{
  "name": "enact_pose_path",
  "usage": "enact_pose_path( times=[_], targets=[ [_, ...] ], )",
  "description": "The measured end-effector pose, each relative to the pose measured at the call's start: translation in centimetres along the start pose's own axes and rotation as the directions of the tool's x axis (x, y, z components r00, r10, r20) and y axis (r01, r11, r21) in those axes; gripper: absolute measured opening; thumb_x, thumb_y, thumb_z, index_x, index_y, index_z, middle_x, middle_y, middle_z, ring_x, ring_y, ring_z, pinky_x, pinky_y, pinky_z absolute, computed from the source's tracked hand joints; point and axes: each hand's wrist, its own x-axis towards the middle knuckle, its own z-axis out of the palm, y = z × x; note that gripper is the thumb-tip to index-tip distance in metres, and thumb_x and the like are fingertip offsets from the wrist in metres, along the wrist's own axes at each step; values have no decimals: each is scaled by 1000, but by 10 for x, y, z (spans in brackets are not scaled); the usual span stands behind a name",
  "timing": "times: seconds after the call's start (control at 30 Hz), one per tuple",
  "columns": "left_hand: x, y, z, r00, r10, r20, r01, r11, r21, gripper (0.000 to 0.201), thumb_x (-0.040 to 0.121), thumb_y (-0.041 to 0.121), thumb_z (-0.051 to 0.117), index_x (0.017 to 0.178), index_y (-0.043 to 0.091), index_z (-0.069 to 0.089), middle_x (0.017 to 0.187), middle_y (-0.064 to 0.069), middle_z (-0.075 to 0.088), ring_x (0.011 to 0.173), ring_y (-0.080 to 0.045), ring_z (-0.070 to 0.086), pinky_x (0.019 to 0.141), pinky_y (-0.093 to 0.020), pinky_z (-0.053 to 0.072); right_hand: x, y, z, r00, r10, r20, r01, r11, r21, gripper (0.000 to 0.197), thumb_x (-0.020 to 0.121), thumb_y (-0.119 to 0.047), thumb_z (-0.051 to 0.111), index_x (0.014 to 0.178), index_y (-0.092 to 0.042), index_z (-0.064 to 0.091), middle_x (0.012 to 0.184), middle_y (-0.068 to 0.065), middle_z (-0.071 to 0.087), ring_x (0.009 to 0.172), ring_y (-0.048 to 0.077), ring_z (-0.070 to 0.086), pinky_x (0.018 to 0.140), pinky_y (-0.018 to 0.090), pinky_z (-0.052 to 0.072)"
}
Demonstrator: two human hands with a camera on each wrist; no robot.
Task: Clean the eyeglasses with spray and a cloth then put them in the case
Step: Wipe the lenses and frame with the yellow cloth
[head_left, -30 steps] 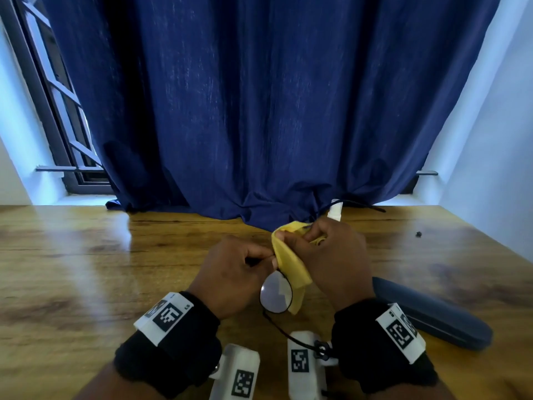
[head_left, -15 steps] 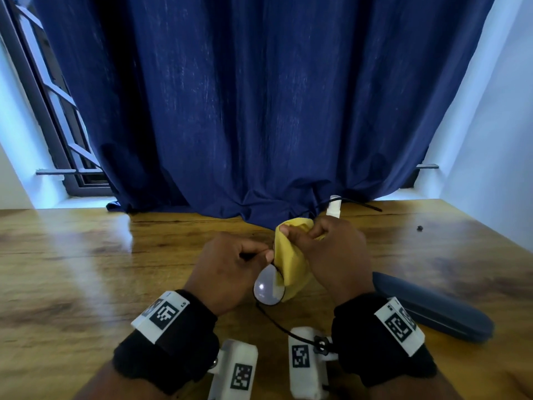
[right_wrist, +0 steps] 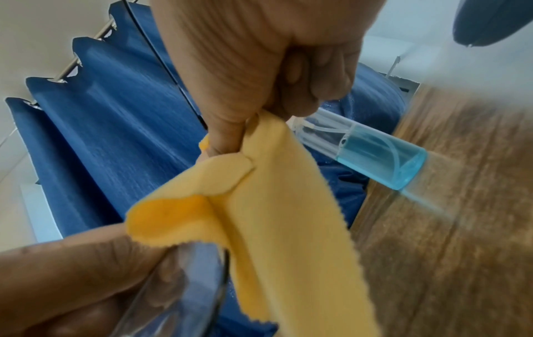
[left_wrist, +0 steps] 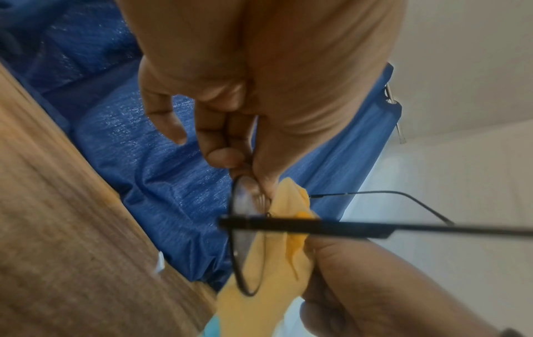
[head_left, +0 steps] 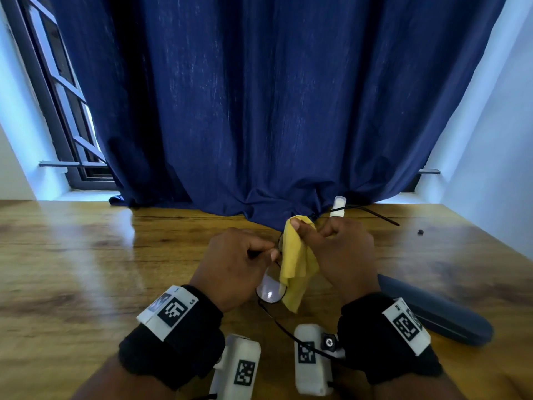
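Observation:
Thin black-framed eyeglasses with round lenses are held above the wooden table. My left hand pinches the frame at the bridge, as the left wrist view shows. My right hand pinches a yellow cloth around the far lens, which the cloth hides. The cloth hangs down beside the near lens. A clear spray bottle with blue liquid stands on the table just behind my right hand; its cap shows in the head view. The dark blue case lies shut on the table at the right.
A dark blue curtain hangs to the table's back edge, just behind the bottle. One temple arm of the glasses sticks out to the right. A small dark speck lies at the far right. A window frame stands at the left.
My right thumb and the cloth have shifted slightly away along the far lens, and the near lens has tilted a little. My left hand keeps its hold on the frame.

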Motion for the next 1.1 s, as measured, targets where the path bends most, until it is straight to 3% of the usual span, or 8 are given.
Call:
enact_pose_path(
  times=[0.1,0.2,0.4,0.5,0.63,0.73,0.87,1.1],
  targets=[
    [0,-1,-1,1000,-9,-14,9,1000,-8,19,96,23,68,84,18,82,79,0,78,78,-17,69,74,-36,53,2,3,-1,1000,6,-13,-6,1000,0,64,77,-63,75,64,-3,57,55,-2,51,53,7,46,48,14,38],
    [-2,0,-1,1000,-18,-18,18,1000,-11,17,95,22,69,87,22,84,79,6,79,78,-14,70,71,-30,53,2,3,-2,999,27,41,-26,1000,-15,56,80,-59,75,62,-11,54,57,-2,52,56,7,47,48,20,35],
    [-2,0,0,997,-55,-48,54,998,-25,17,95,19,70,87,24,84,78,3,79,77,-16,72,73,-39,56,4,5,-4,985,53,165,-62,997,54,48,86,-48,75,60,-15,52,60,-1,52,62,11,50,56,28,39],
    [-2,-2,-1,997,-59,-57,58,998,-24,18,95,20,69,85,25,84,76,6,79,74,-14,71,71,-37,55,5,6,-4,976,66,207,-88,991,103,48,88,-44,74,57,-17,49,57,-4,49,60,9,48,60,28,38],
    [-1,-2,-3,999,-40,-20,39,999,-25,20,95,20,69,84,28,83,76,10,78,75,-12,71,69,-31,55,4,5,-4,980,64,187,-91,986,139,52,85,-48,75,53,-20,46,47,-9,44,53,5,44,57,26,37],
    [0,-4,-1,1000,-24,13,25,999,-21,20,95,20,68,81,22,82,75,5,77,75,-16,69,69,-32,54,4,4,-2,986,54,158,-76,987,139,57,80,-54,78,50,-21,42,40,-12,41,45,3,41,55,24,36],
    [0,-5,3,999,31,7,-32,999,8,24,95,17,67,76,20,81,69,5,74,68,-18,66,61,-27,51,1,3,4,981,1,196,-19,996,92,58,68,-62,81,51,-20,45,47,-9,46,49,4,45,57,25,39],
    [-1,-6,-2,998,1,-60,-1,1000,1,19,94,17,69,83,21,83,76,3,78,76,-15,70,70,-34,55,0,4,-1,960,24,280,-26,1000,3,52,68,-54,86,57,-17,51,54,-7,50,55,6,47,56,23,39]
  ],
)
